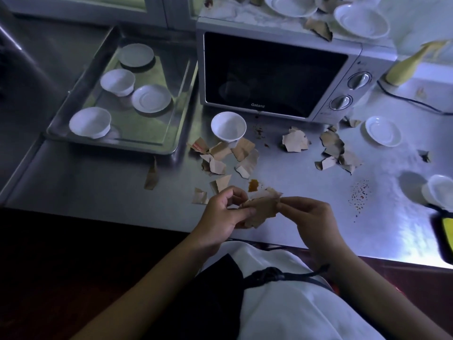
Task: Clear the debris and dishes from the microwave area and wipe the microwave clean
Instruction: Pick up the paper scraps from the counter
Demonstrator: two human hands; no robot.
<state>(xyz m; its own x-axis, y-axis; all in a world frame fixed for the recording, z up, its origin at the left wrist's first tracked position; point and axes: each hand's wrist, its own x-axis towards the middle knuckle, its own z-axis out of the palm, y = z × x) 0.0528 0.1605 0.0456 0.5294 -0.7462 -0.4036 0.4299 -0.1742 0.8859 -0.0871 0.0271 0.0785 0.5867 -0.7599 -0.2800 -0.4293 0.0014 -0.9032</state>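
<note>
- Head view: your left hand (220, 214) and right hand (311, 217) meet above the near edge of a steel counter (98, 187).
- Both hands pinch one bunch of brown scraps (262, 209), fingers curled on it from either side.
- More torn paper (228, 155) lies scattered on the counter in front of the microwave (277, 74), whose door is closed.
- A white bowl (228, 128) stands just before the microwave door.
- A tray (171, 146) left of the microwave holds four white dishes.
- Plates (361, 20) and paper bits lie on top of the microwave.
- An orange smear (253, 185) sits on the counter just beyond your hands.
</note>
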